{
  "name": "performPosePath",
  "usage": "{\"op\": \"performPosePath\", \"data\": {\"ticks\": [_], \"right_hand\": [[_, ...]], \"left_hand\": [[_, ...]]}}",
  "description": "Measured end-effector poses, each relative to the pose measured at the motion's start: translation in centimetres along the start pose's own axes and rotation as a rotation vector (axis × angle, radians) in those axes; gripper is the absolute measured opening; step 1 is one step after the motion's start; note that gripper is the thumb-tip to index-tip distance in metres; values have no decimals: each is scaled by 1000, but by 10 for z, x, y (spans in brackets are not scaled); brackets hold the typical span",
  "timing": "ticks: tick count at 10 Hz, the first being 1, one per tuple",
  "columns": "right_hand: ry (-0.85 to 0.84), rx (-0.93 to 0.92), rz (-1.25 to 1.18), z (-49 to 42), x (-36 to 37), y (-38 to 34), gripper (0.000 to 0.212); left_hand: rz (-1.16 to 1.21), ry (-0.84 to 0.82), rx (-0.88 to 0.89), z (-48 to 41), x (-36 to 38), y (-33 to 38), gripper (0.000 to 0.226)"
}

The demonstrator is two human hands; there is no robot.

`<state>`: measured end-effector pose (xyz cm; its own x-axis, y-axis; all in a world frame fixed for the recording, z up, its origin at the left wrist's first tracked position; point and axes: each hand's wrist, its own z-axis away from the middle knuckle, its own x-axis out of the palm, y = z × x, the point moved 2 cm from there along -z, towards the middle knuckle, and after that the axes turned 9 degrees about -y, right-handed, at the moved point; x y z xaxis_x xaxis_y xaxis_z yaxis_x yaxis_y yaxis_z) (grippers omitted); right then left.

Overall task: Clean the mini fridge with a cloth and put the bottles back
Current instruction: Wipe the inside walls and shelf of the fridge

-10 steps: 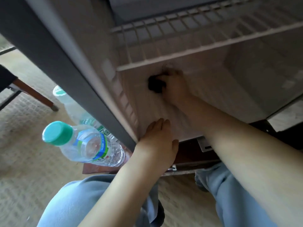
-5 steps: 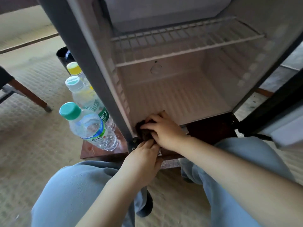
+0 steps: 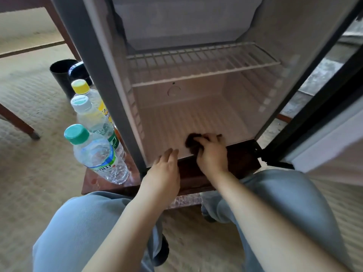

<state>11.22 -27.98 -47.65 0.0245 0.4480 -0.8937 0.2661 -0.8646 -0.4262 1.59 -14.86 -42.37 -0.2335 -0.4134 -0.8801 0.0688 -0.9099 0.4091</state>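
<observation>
1. Your right hand [image 3: 212,156] grips the dark crumpled cloth [image 3: 191,143], centre frame, at the front of the ribbed white plastic floor of the grey mini fridge [image 3: 196,118].
2. Your left hand [image 3: 163,173] rests flat-fingered at that front edge, nearer the bottles.
3. Three upright clear plastic bottles [image 3: 98,154] stand left of frame, beside the fridge, smooth and round.

Mini fridge [image 3: 196,118]: off-white interior, floor panel with fine parallel ribbing; outer frame grey. Wire shelf [image 3: 196,61]: white, parallel bars. Cloth [image 3: 191,143]: dark brown to black. Nearest bottle [image 3: 98,154]: clear, green cap, green-and-blue label band. Middle bottle [image 3: 92,116]: clear, pale mint cap, green label. Far bottle [image 3: 80,87]: yellow cap, yellow label. Bins [image 3: 62,75]: black. Table [image 3: 92,185]: glossy reddish-brown. Floor mat [image 3: 29,163]: beige, woven pattern. Trousers [image 3: 78,232]: light grey-blue.
</observation>
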Motion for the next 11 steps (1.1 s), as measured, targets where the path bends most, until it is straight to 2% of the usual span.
{"op": "performPosePath", "data": {"ticks": [1, 2, 3, 4, 5, 6, 7, 8, 9, 10, 11], "right_hand": [[-58, -330, 93, 23, 19, -68, 32], [-147, -447, 173, 29, 23, -77, 44], [-107, -322, 74, 7, 11, -20, 34], [-54, 85, 90, -20, -27, 59, 46], [47, 358, 38, -28, -47, 90, 45], [18, 366, 24, -20, -28, 56, 46], [-36, -43, 96, -2, -3, -7, 40], [-269, -164, 106, 29, 33, -48, 51], [-230, -95, 99, 38, 47, -50, 44], [-399, -361, 270, 19, 26, -42, 48], [-174, -61, 259, -14, -14, 29, 45]], "left_hand": [[86, 100, -43, -1, -6, 6, 60], [115, 140, -55, 1, -9, 5, 58], [116, 160, -58, 1, -5, -4, 52], [104, 118, -75, 0, 0, -8, 53], [79, 87, -57, -4, 2, -5, 53], [86, 103, -35, -9, 0, 1, 51], [109, 161, 0, -14, -1, 7, 41], [109, 224, 18, -13, 1, 12, 35], [111, 247, 11, -8, -2, 10, 34], [123, 238, -6, -8, -3, 4, 35], [82, 216, 0, -12, 1, 2, 37]]}}
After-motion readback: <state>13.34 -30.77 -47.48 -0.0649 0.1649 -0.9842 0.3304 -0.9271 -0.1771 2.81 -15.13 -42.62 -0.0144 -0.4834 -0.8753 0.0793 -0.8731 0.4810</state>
